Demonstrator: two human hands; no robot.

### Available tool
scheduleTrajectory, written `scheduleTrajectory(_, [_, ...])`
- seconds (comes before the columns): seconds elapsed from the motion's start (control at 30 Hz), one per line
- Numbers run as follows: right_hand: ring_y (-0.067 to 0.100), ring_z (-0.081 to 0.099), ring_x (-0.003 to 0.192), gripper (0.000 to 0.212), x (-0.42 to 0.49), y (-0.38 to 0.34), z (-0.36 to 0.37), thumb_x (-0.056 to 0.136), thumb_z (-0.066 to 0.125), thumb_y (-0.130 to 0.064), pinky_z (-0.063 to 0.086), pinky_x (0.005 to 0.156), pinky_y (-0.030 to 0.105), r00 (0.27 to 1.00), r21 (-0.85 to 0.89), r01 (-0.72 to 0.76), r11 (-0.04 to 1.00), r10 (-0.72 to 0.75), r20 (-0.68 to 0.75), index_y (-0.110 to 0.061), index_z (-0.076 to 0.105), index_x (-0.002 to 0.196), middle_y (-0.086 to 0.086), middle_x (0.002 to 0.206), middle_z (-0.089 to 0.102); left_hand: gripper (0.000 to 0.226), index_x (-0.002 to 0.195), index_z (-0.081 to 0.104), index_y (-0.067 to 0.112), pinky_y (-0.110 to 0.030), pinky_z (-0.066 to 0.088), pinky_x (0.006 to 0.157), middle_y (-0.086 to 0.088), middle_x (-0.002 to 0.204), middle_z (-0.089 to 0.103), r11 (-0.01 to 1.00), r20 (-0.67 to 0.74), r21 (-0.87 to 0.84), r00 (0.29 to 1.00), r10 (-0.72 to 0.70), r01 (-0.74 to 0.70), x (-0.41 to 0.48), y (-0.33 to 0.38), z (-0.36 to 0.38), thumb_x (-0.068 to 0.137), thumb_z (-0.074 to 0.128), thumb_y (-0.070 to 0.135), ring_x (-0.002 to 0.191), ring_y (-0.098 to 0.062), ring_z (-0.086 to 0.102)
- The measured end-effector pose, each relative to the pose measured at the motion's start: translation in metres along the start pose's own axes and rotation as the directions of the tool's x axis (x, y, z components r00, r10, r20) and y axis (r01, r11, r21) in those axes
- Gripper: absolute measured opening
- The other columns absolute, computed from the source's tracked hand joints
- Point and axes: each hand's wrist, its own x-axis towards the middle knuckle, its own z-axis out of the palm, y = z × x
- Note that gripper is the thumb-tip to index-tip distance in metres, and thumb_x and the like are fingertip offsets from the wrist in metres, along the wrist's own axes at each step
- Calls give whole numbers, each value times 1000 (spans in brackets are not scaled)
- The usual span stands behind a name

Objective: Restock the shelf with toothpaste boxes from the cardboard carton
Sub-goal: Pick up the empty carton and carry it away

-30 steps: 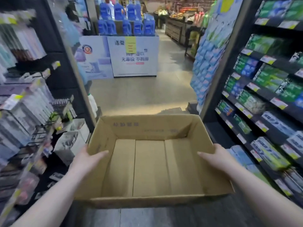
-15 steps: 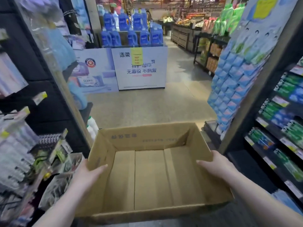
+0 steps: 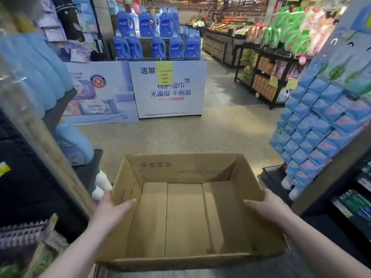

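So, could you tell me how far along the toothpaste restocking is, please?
Done, it seems: the cardboard carton is empty, bare bottom showing. In hand: the left hand and right hand grip its side walls, holding it up in the aisle. Left: probably only clearing it away; the toothpaste shelf is barely visible.

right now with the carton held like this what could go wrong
1. The left hand and right hand grip only the thin side walls of the cardboard carton; a wall could flex and slip free.
2. The white bottles stand just beside the left hand, and hanging blue packets jut out ahead on the right; the wide carton could clip either.
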Motion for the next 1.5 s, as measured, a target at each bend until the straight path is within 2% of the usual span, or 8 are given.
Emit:
scheduleTrajectory(0.13, [21,56,95,63,39,-41,0,82,62,-41,48,88,39,998,82,-63,995,66,-26,-15,35,133,10,123,56,73,140,31,15,-49,43,98,-14,138,47,995,109,76,993,52,-61,88,47,4,80,66,36,122,-36,48])
scheduleTrajectory(0.37, [22,59,95,61,136,-74,-26,82,64,-36,53,85,41,980,197,-169,966,186,-71,-13,37,131,7,106,55,81,145,22,15,-53,38,104,-14,147,36,979,237,147,966,105,-142,214,126,72,81,65,38,130,-37,40])
scheduleTrajectory(0.57, [25,57,109,73,252,-98,-67,80,66,-35,51,90,42,973,230,-199,953,219,-65,-13,29,139,13,128,52,77,142,28,17,-53,43,99,-13,142,43,962,252,224,963,97,-156,308,199,150,79,67,37,125,-36,46])
scheduleTrajectory(0.73, [22,59,102,70,339,-118,-111,80,66,-37,53,88,41,969,210,-217,953,236,-70,-13,32,136,11,122,55,70,138,37,14,-52,44,98,-14,136,51,964,274,224,958,80,-145,371,263,206,80,66,36,119,-35,51])
scheduleTrajectory(0.9, [26,52,116,74,410,-142,-139,82,63,-39,49,90,37,958,159,-249,955,267,-107,-10,28,139,13,135,47,61,133,42,13,-49,45,94,-14,129,56,962,273,229,958,83,-149,427,313,250,81,66,32,114,-35,54])
scheduleTrajectory(1.13, [26,53,114,74,511,-171,-158,81,62,-42,48,83,33,927,191,-322,927,350,-136,-10,29,138,13,132,49,57,127,49,8,-42,47,90,-18,118,62,944,346,267,934,93,-193,529,383,314,78,70,30,107,-35,59])
scheduleTrajectory(1.37, [27,56,105,72,617,-213,-168,79,66,-40,52,84,39,869,337,-399,853,469,-157,-10,33,135,15,125,53,80,145,20,15,-46,35,105,-14,149,33,891,481,331,868,125,-312,636,452,372,82,64,36,132,-34,39])
scheduleTrajectory(1.5, [28,58,103,70,663,-232,-172,77,67,-41,52,83,41,828,408,-460,788,547,-123,-11,37,132,14,122,56,68,139,30,14,-48,43,101,-13,140,46,851,550,365,825,131,-379,704,484,412,84,62,35,122,-34,50])
